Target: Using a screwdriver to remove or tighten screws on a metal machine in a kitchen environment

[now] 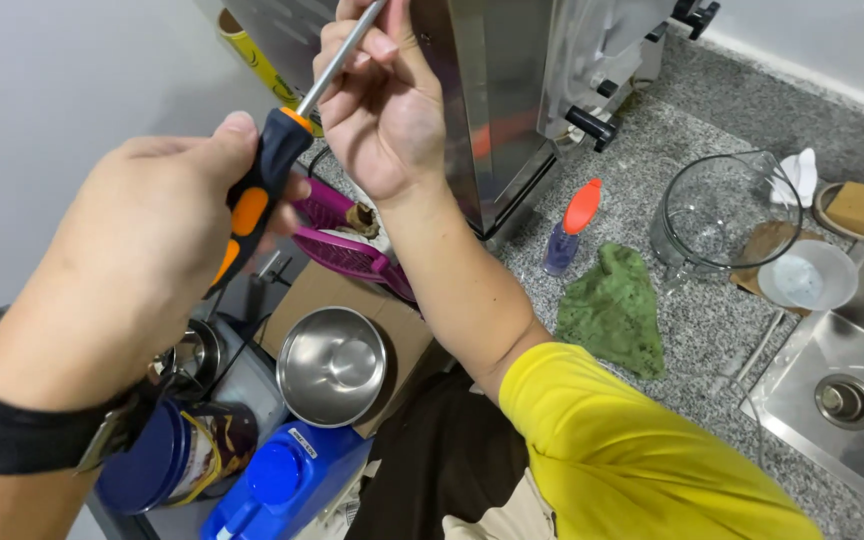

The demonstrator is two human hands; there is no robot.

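Screwdriver (pixel 282 130) being held in both hands against a steel appliance (pixel 497 90).

The left hand (pixel 142 260) is clamping shut around the black and orange handle, while the right hand (pixel 382 95) is pinching its fingers together on the metal shaft, up beside the steel appliance. Below the appliance, a steel bowl (pixel 332 365) is sitting on a cardboard box (pixel 402 330). Right of the appliance, on the granite table (pixel 712 330), a green cloth (pixel 614 310), an orange-capped bottle (pixel 572 228) and a glass jug (pixel 722 215) are lying near the sink (pixel 842 390).

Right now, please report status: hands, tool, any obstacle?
Left hand grips screwdriver handle. Right hand steadies its metal shaft against steel machine. Nothing blocks the shaft; tip out of frame.
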